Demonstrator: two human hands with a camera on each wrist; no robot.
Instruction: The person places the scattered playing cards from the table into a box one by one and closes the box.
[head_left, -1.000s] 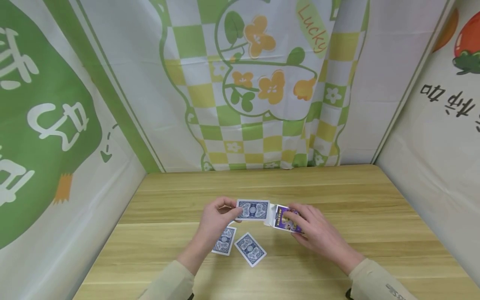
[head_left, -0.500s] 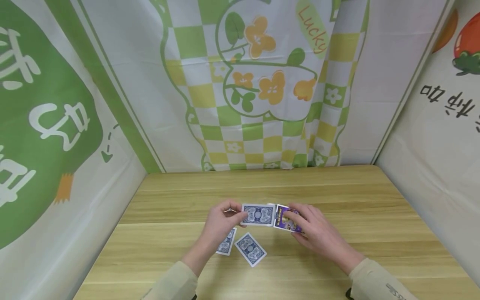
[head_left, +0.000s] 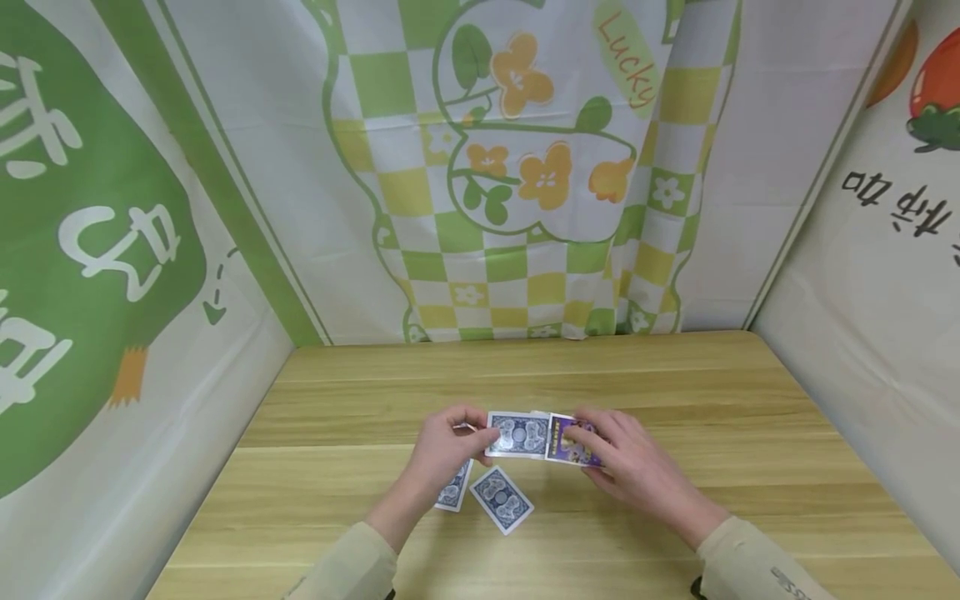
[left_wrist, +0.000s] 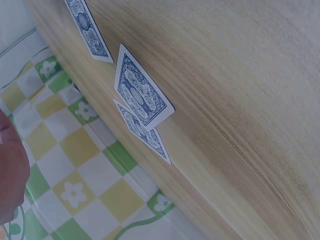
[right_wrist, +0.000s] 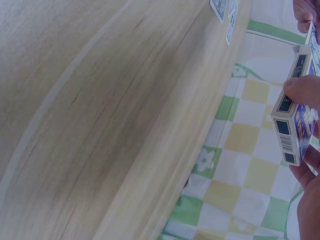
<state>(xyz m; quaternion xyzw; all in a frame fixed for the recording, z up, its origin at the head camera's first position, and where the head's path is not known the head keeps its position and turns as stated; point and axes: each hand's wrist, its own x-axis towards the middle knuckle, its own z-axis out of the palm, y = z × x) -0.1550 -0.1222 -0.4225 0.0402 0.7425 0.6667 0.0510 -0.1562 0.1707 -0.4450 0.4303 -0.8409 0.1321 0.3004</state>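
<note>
In the head view my left hand (head_left: 438,450) pinches a blue-backed playing card (head_left: 517,435) at its left end, thumb on top. The card's right end meets the mouth of a purple card box (head_left: 573,442), overlapping the white flap. My right hand (head_left: 637,462) grips that box from the right, its fingers over the printed face. The right wrist view shows the box's barcoded end (right_wrist: 286,142) between thumb and fingers. Below the hands, one blue-backed card (head_left: 502,500) lies at a slant on the table, and another card (head_left: 453,487) is partly hidden by my left hand.
Wooden table (head_left: 637,542) runs back to a green-and-yellow checked curtain (head_left: 506,262). White printed cloth hangs at both sides. The left wrist view shows several blue-backed cards (left_wrist: 142,92) on the tabletop, two of them overlapping.
My left hand has moved right and slightly nearer me, bringing the card up to the box's mouth and covering most of the white flap. My right hand and the box have barely moved.
</note>
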